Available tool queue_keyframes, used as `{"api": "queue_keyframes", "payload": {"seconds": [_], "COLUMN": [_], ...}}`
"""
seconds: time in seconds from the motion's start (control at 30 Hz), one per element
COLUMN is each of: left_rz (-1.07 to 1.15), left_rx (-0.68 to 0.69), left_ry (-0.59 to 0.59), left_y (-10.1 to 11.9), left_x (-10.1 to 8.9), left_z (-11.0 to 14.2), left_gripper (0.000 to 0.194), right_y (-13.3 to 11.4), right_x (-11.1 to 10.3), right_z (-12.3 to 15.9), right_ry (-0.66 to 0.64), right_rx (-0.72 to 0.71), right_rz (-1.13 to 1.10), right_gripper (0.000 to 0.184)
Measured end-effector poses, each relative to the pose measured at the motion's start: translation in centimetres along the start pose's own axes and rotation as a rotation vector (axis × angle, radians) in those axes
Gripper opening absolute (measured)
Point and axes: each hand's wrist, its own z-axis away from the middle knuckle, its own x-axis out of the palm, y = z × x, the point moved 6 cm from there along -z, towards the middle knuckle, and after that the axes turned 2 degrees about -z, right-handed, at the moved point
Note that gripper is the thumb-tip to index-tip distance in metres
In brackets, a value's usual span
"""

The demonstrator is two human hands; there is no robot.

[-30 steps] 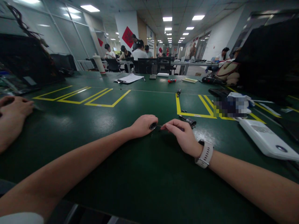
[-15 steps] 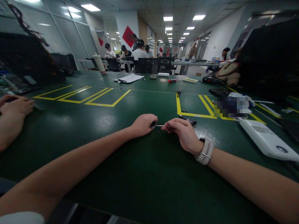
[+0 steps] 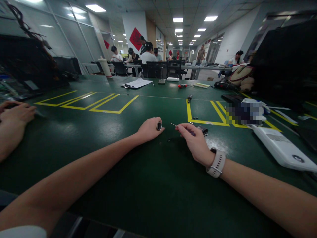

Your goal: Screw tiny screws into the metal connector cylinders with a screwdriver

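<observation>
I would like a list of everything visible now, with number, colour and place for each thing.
Table: 1, green, foreground
Tape outlines: several, yellow, on table
Hollow cylinder: 1, dark, in left hand
Thin tool: 1, silvery shaft, in right hand
Larger metallic parts: 2, dark, beyond right hand
Small ring: at least 1, dark, table between hands
Tumbler: 1, whitish, far left
Papers: count unclear, white, far middle
Screwdriver: 1, red handle, beside a yellowish pad
Boxy device: 1, white, right
Chairs: several, black, background
People: several, mixed clothing, background
Co-worker's hand: at least 1, bare, left edge
Watch: 1, pale band, right wrist
Own hands: 2, bare, centre
</observation>
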Motion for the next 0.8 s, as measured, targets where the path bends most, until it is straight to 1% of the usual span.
{"api": "queue_keyframes", "payload": {"seconds": [0.07,0.13,0.23,0.27,0.33,0.43,0.5,0.53,0.57,0.6,0.67,0.73,0.8], "left_rz": [0.001,-0.041,-0.135,-0.146,-0.128,-0.031,0.098,0.200,0.328,0.481,0.806,1.018,1.180], "left_rx": [0.002,0.025,0.059,0.043,-0.041,-0.122,-0.140,-0.159,-0.191,-0.238,-0.346,-0.446,-0.537], "left_ry": [-0.018,-0.005,0.087,0.119,0.148,0.227,0.291,0.307,0.308,0.291,0.241,0.210,0.181], "left_y": [-0.2,-0.4,-0.5,-0.6,-1.0,-1.2,-1.1,-1.0,-1.0,-1.1,-0.9,-0.6,0.0], "left_x": [-0.2,-0.8,-2.7,-3.4,-4.6,-6.2,-6.9,-7.1,-7.1,-6.9,-6.3,-6.0,-5.8], "left_z": [-0.1,-0.2,-0.3,-0.3,-0.3,-0.2,0.0,0.2,0.5,0.8,1.7,2.9,4.1], "left_gripper": [0.022,0.026,0.038,0.042,0.045,0.044,0.043,0.043,0.042,0.041,0.035,0.029,0.022], "right_y": [-0.2,-0.3,-0.3,-0.3,-0.2,-0.8,-1.7,-2.2,-2.7,-3.2,-4.1,-4.6,-4.8], "right_x": [0.3,0.9,2.1,2.6,3.8,5.6,6.4,6.6,6.7,6.6,5.9,4.8,3.7], "right_z": [0.0,0.1,0.2,0.2,0.5,1.3,2.4,3.1,4.0,5.1,7.1,9.0,10.5], "right_ry": [-0.055,-0.129,-0.241,-0.280,-0.364,-0.512,-0.618,-0.669,-0.725,-0.803,-0.895,-0.979,-1.043], "right_rx": [-0.004,-0.005,-0.034,-0.049,-0.086,-0.184,-0.265,-0.305,-0.349,-0.426,-0.542,-0.609,-0.638], "right_rz": [0.114,0.217,0.330,0.358,0.402,0.441,0.451,0.459,0.468,0.509,0.589,0.654,0.699], "right_gripper": [0.017,0.014,0.016,0.018,0.020,0.021,0.020,0.019,0.020,0.022,0.024,0.027,0.033]}}
